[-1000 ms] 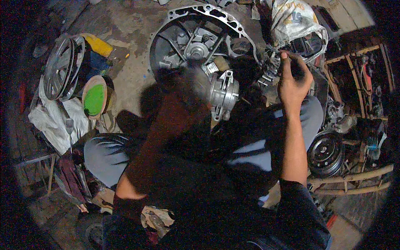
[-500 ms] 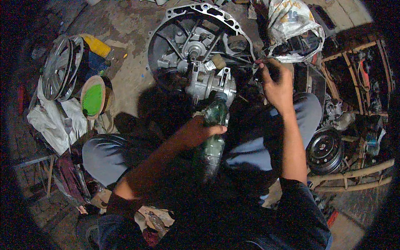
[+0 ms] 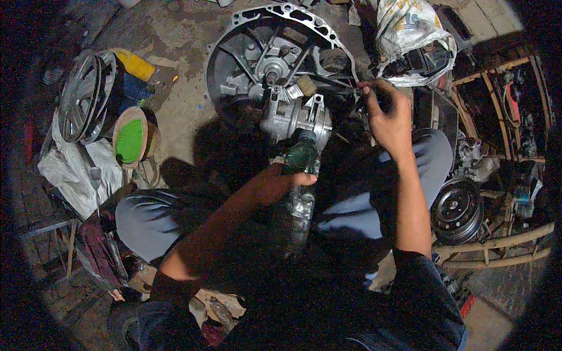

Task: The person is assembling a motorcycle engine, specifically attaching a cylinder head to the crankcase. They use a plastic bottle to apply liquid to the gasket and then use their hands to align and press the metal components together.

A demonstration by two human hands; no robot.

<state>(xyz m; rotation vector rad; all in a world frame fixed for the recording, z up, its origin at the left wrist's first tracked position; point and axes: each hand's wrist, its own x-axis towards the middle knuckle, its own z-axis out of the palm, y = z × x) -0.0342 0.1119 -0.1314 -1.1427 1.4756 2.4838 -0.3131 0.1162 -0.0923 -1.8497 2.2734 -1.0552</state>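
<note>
Your hands at the metal housing, much lost in shadow.
Your left hand [image 3: 275,184] clamps a green-topped bottle [image 3: 300,175] just below the housing [image 3: 293,114]; your right hand [image 3: 389,120] is curled beside it, its grip's contents too dark to tell.

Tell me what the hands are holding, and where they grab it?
The left hand grips a plastic bottle around its upper middle. The right hand pinches something small and dark; what it is cannot be told.
</note>
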